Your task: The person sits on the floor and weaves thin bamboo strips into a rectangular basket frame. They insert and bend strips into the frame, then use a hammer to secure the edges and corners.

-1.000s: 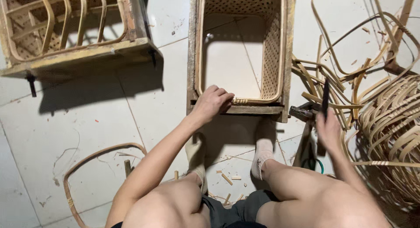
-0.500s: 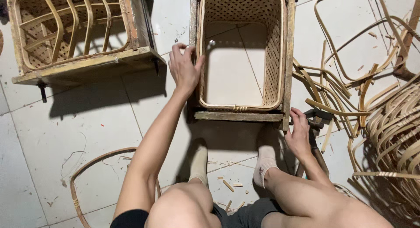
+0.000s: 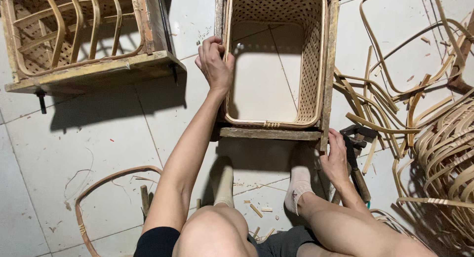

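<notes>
Biggest thing here is the wooden frame standing on the tiled floor, with a woven rattan basket sitting inside it. Everything else I'll place off that frame.

To its left sits a second wooden frame with bent cane ribs inside. To its right, a messy pile of rattan strips, well within snagging range if the frame gets dragged that way.

The left hand is curled around the basket's left rim at the frame's left post, fingers hooked over the edge. If that grip slips, I think the rim could pop out of line or a sharp cane end could nick a finger.

The right hand rests at the frame's lower right corner, fingers loosely bent, touching the corner rather than gripping it. A hammer lies just beside it, so it's easy to knock.

Socked feet sit just below the frame among wood chips, which looks slippery.
</notes>
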The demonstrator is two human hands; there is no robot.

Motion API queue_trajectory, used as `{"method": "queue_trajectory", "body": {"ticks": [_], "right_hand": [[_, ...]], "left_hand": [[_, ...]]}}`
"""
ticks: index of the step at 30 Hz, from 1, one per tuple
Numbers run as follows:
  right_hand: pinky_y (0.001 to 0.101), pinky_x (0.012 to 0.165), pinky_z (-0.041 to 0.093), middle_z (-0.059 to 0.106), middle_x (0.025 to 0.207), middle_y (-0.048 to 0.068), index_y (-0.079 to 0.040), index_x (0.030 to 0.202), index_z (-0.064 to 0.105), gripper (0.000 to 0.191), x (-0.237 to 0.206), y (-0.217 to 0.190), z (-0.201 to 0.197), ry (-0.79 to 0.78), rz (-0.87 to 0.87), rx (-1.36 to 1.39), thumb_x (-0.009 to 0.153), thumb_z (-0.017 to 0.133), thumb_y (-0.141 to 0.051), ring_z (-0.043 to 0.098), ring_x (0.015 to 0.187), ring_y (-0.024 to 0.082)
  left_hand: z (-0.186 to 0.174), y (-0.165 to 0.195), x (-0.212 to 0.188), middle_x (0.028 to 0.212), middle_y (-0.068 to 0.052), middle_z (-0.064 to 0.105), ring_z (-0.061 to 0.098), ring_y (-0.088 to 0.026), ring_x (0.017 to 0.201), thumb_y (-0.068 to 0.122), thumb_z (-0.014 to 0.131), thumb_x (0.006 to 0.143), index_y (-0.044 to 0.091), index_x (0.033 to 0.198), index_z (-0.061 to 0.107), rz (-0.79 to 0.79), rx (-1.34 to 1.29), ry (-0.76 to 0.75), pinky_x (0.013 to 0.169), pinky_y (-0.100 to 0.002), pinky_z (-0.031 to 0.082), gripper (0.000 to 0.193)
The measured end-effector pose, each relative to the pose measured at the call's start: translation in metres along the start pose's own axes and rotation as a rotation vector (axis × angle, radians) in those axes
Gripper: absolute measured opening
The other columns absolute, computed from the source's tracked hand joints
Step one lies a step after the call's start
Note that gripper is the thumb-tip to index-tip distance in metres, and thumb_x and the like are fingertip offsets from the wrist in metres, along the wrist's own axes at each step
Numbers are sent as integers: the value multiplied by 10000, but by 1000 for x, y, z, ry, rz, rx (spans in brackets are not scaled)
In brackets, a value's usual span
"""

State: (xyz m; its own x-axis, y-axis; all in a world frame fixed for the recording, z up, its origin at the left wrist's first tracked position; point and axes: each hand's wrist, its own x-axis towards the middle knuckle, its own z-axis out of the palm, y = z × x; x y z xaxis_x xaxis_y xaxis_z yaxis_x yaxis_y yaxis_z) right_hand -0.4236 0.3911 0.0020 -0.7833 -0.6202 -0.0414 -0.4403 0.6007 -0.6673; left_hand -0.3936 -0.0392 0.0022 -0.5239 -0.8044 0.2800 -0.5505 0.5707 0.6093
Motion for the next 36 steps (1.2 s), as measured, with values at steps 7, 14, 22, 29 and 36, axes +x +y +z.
{"method": "queue_trajectory", "body": {"ticks": [7,14,22,29,36], "right_hand": [[464,1120,390,523,1411,199,15,1364,533,607,2,2,-3,-18,-4,2,760,580,53,502,1326,404],[452,1134,391,522,1422,211,21,1380,522,604,2,-1,-3,-48,44,48,778,564,49,503,1334,407],[463,1152,365,514,1445,222,14,1422,493,679,-3,17,4,-85,59,16,754,613,-8,469,1358,397],[535,1189,212,507,1414,259,20,1391,485,805,-4,40,24,-176,-1,-74,691,803,-220,373,1378,424],[536,1216,211,580,1359,213,17,1367,537,735,-6,29,38,-33,13,-88,696,766,-180,482,1351,334]], "left_hand": [[-3,8,27,1318,-116,475,490,-258,1198,257,865,748,109,1054,686,62,98,39,1006,-474,308,384],[23,30,108,1313,-91,509,481,-244,1220,268,885,697,111,837,699,63,239,30,1050,-460,309,281],[34,25,104,1220,-2,569,507,-168,1167,184,833,742,143,904,651,-146,53,-37,1059,-432,308,246],[3,58,-5,1136,-106,654,633,-261,1086,238,764,959,122,1281,571,705,-382,-117,1009,-446,502,393],[-38,74,-143,954,-110,713,639,-283,858,281,802,850,96,1053,789,638,-202,-814,773,-433,560,276]]}}
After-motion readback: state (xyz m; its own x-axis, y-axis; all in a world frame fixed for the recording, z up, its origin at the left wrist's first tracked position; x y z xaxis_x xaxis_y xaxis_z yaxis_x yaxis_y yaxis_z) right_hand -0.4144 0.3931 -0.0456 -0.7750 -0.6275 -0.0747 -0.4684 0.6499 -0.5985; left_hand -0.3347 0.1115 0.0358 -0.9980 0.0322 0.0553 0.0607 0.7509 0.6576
